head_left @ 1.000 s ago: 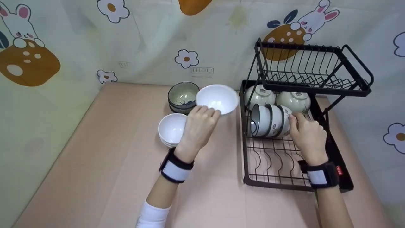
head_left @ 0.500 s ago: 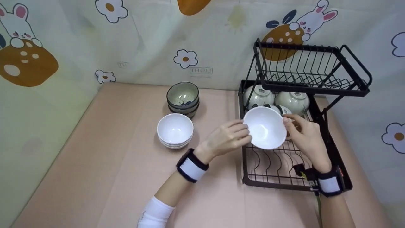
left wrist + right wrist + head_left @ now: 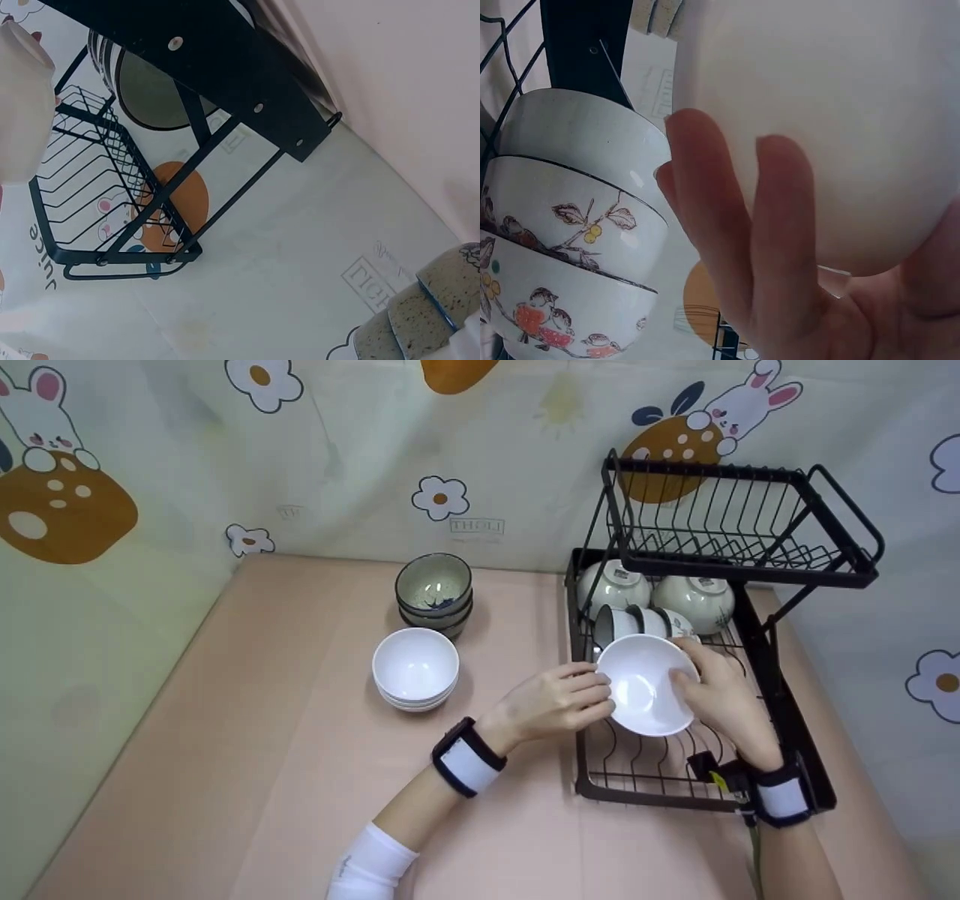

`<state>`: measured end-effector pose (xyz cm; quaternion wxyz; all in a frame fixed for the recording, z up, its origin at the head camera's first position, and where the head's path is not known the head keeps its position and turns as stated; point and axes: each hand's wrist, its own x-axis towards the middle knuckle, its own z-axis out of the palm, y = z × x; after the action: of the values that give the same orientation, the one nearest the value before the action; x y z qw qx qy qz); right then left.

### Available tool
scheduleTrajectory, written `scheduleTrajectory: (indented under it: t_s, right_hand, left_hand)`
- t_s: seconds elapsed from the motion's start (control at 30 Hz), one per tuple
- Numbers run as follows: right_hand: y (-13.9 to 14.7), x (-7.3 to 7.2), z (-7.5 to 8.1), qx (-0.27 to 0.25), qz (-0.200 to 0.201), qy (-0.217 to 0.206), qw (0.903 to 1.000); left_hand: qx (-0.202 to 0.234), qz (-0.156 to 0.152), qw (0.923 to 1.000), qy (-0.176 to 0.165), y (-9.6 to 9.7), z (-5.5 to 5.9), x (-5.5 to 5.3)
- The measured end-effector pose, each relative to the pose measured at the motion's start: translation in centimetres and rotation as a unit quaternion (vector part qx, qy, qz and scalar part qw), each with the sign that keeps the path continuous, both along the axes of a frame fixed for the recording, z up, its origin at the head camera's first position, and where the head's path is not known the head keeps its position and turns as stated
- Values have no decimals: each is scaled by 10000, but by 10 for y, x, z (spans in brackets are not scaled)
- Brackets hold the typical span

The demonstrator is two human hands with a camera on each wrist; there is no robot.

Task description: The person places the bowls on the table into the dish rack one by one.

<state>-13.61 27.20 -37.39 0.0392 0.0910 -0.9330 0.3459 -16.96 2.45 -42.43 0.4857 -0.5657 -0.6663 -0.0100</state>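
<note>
A white bowl (image 3: 646, 690) is held tilted over the lower tier of the black dish rack (image 3: 652, 796), its inside facing the head camera. My right hand (image 3: 724, 697) grips its right side, with the thumb inside the bowl and the fingers (image 3: 784, 202) spread under its outside. At the left rim, my left hand (image 3: 555, 701) holds the edge between its fingers. Just behind the bowl, patterned dark-rimmed bowls (image 3: 577, 217) stand on edge in the rack. The left wrist view catches only part of the white bowl (image 3: 22, 105).
Upside-down pale green bowls (image 3: 694, 604) sit at the back of the rack, beneath its upper tier (image 3: 742, 559). To the left on the table (image 3: 300, 735) are a stack of white bowls (image 3: 415, 667) and a stack of dark-rimmed green bowls (image 3: 435, 596).
The white bowl has moved right and toward me, from beside the stacks to over the rack. My right hand has left the patterned bowls and taken hold of it; my left hand travelled with it.
</note>
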Motion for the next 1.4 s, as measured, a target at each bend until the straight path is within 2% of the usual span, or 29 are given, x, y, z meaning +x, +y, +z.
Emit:
scheduleTrajectory:
  t_s: [0.3, 0.47, 0.57, 0.7, 0.8, 0.93, 1.07, 1.17, 1.27, 1.4]
  right_hand:
    - [8, -3, 1, -41, -111, 142, 9998]
    - [19, -4, 3, -230, -289, 225, 9991]
    - [30, -3, 7, -338, -514, 230, 9978]
    - [48, -2, 12, -339, -1030, 340, 9935]
    - [60, -3, 14, -223, -1618, 554, 9850]
    - [71, -7, 15, -57, -2485, 698, 9661]
    - [79, -11, 12, 14, -3047, 757, 9494]
    - [82, -16, 8, 165, -3352, 872, 9380]
    - [84, -21, 3, 367, -3628, 910, 9267]
    - [85, -26, -6, 677, -3826, 933, 9167]
  left_hand:
    - [-272, 694, 9970, -231, -2, 2, 4]
    - [-236, 594, 9966, -513, -3, 2, 3]
    - [-400, 697, 9943, -699, -4, 2, 3]
    - [-962, 1088, 9851, -919, -6, 2, 3]
    - [-1415, 1364, 9748, -1056, -7, -3, 1]
    - [-2018, 1654, 9568, -1283, -4, -11, 0]
    - [-2552, 1765, 9325, -1848, 0, -15, 2]
    - [-2716, 1794, 9199, -2187, 2, -15, 4]
    - [-2741, 1800, 9164, -2295, 5, -15, 4]
    - [-2683, 1749, 9182, -2332, 7, -15, 4]
